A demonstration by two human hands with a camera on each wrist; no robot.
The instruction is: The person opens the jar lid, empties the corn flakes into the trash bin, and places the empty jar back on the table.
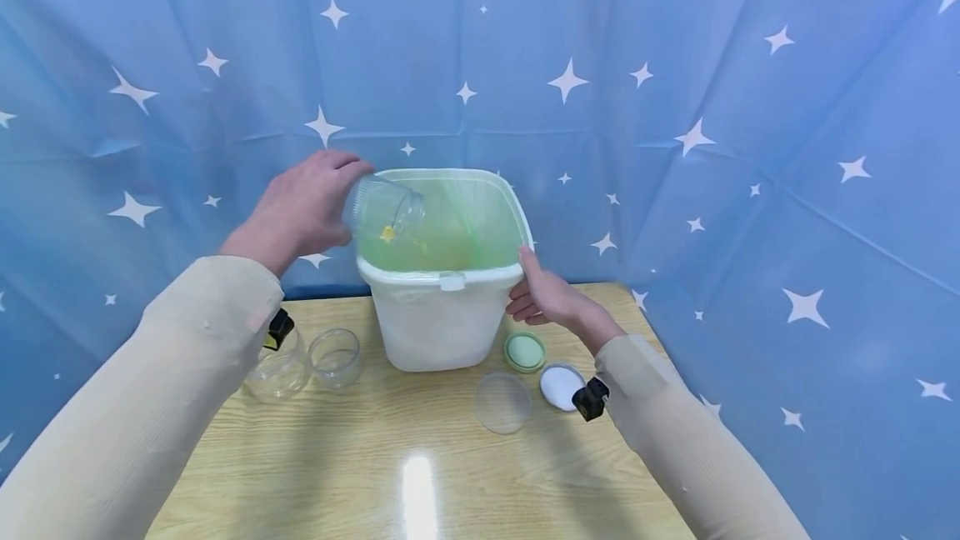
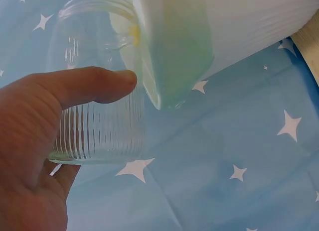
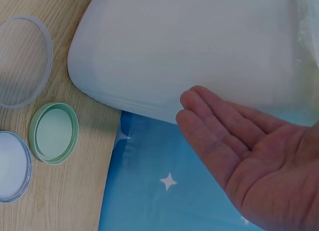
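My left hand (image 1: pixel 303 205) grips a clear ribbed jar (image 1: pixel 369 205) by its base end. The jar lies tipped sideways over the left part of a white bin's (image 1: pixel 438 327) opening, its mouth toward the inside. A small yellow piece (image 1: pixel 387 233) shows near the jar's mouth. Green, see-through plastic lines the bin's inside; its contents are unclear. In the left wrist view, the thumb (image 2: pixel 107 84) lies across the jar's side. My right hand (image 1: pixel 551 294) is at the bin's right side, thumb at the rim. Its other fingers (image 3: pixel 214 116) extend fairly straight beside the outer wall.
Left of the bin, a larger clear jar (image 1: pixel 277 373) and a smaller one (image 1: pixel 335 359) stand on the wooden table (image 1: pixel 360 457). A green lid (image 1: pixel 525 352), a white lid (image 1: pixel 559 386) and a clear lid (image 1: pixel 503 402) lie to the right. A blue starred curtain (image 1: pixel 420 40) hangs behind.
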